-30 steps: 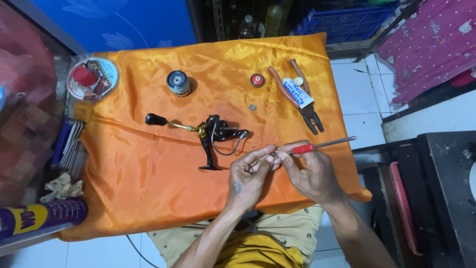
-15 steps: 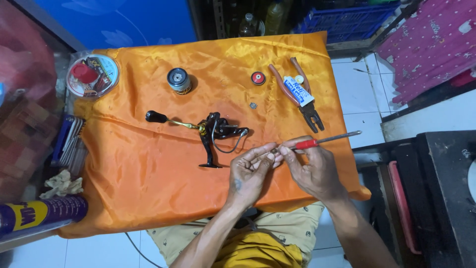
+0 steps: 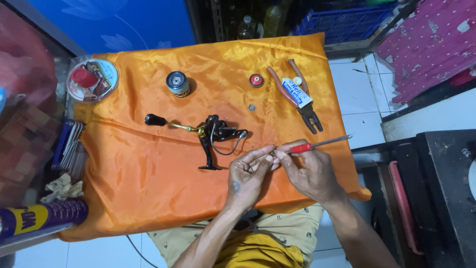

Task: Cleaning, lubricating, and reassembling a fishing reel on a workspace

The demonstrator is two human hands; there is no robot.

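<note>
Nearest the camera: person's lap in yellow shorts (image 3: 258, 250), both forearms reaching up onto the tabletop draped w/ shiny orange satin cloth (image 3: 148, 188). Left hand (image 3: 246, 174) sits over the cloth's near edge, fingers (image 3: 260, 153) curled in, thumb and forefinger pinched toward the right hand; whatever small part is between them is too tiny to tell. Right hand (image 3: 312, 171) touches the left at the fingertips, fingers closed around a slim screwdriver w/ red handle and metal shaft (image 3: 317, 145), shaft pointing up-right, past the cloth's right edge.

Just beyond the left hand: black spinning fishing reel w/ gold trim (image 3: 213, 139), lying on the cloth, its crank arm w/ black knob stretching left, wire bail looped at right. Not touched by either hand.

Further back, centre-left: dark round spool (image 3: 177, 83), standing apart from the reel. To its right a small red round cap (image 3: 256, 80), and a tiny grey washer-like bit (image 3: 252, 107) nearer the reel. Right of those: pliers w/ orange grips (image 3: 297, 97), jaws pointing toward the person, a small white-and-blue tube (image 3: 296, 92) lying across them.

Far left corner: clear round plastic tub w/ red item inside (image 3: 92, 79).

Off the tabletop at left, near: blue-and-yellow spray can (image 3: 39, 218), crumpled rag (image 3: 62, 187).
</note>
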